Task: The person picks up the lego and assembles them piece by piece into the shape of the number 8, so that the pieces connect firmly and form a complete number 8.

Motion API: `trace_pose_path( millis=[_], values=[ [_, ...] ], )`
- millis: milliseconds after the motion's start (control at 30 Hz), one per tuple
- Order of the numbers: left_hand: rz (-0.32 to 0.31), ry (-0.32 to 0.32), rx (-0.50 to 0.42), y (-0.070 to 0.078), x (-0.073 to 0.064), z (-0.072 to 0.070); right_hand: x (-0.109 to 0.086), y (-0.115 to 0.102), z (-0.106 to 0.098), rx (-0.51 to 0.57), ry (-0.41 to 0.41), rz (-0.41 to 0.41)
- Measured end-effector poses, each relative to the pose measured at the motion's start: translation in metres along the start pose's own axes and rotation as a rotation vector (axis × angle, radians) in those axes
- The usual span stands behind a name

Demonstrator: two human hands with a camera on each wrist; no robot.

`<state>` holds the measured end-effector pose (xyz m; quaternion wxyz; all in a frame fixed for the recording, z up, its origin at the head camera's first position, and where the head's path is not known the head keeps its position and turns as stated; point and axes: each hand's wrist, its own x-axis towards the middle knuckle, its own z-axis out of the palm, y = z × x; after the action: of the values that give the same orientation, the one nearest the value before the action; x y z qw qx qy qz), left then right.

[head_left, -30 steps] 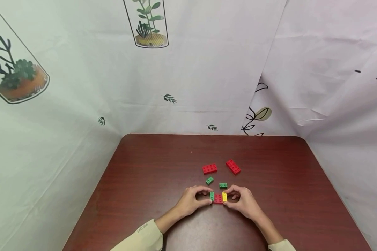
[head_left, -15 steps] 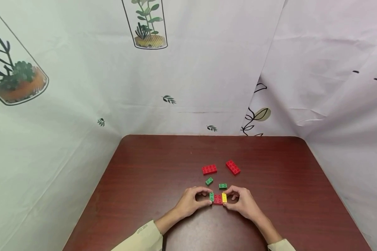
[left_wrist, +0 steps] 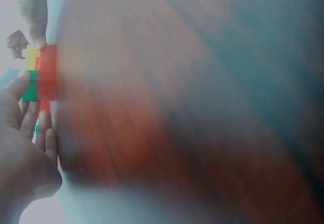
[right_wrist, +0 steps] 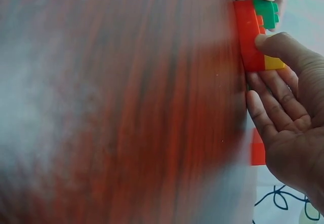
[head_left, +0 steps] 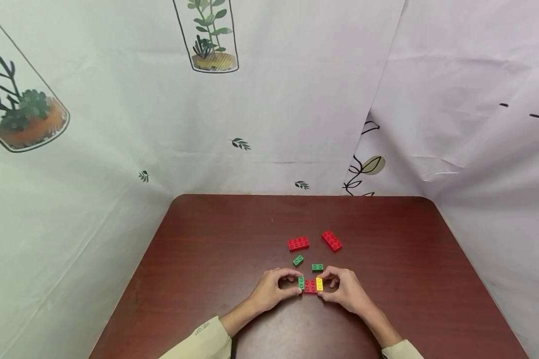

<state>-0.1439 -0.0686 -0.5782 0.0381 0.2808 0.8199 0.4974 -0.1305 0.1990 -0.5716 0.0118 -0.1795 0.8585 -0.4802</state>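
Observation:
Between the two hands a red building brick point(head_left: 310, 286) sits on the table, with studs showing along its middle. On its left end stands a small green brick point(head_left: 301, 283); a yellow brick point(head_left: 319, 284) is on its right end. My left hand point(head_left: 271, 290) pinches the green brick between thumb and fingers. From the other side my right hand point(head_left: 345, 289) pinches the yellow end, its thumb at the near side. In the right wrist view the right thumb also overlaps the red brick point(right_wrist: 248, 36). The left wrist view shows the green brick point(left_wrist: 30, 86) under the left thumb.
Just beyond the hands lie two loose green bricks, one angled point(head_left: 298, 260) and one straight point(head_left: 317, 268). Farther back are two red bricks, a left one point(head_left: 298, 244) and a right one point(head_left: 331, 241). A printed cloth point(head_left: 269, 99) hangs behind the brown table point(head_left: 215, 224).
Both hands keep their grip on the bricks with almost no movement. The whole head view has shifted slightly.

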Motion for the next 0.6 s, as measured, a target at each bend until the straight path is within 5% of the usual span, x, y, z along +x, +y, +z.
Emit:
trace_pose_path(
  millis=[600],
  values=[
    [-0.017,-0.012,0.025,0.0023,0.0019,-0.0002,-0.0002,0.0008,-0.0027,0.048,-0.028,0.024]
  ],
)
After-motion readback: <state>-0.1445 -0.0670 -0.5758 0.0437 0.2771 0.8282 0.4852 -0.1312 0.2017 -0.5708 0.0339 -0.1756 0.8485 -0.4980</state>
